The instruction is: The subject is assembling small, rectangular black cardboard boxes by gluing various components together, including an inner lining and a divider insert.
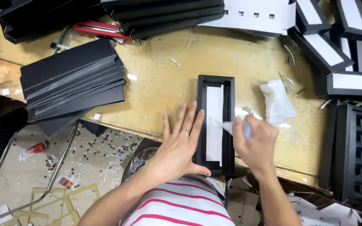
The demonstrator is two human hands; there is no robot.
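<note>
A long, shallow black box tray [231, 104] with a white panel inside lies lengthwise on the wooden table in front of me. My left hand [180, 142] rests flat beside its left wall, fingers spread, thumb at its near corner. My right hand [254, 144] is closed on a small white bottle-like thing [233, 127] whose tip points into the tray. It is blurred by motion.
A fanned stack of flat black card sheets [74, 77] sits at the left. A crumpled white cloth [277, 102] lies right of the tray. Finished black boxes [352, 150] crowd the right edge, with more black pieces and a red tool [101, 29] at the back.
</note>
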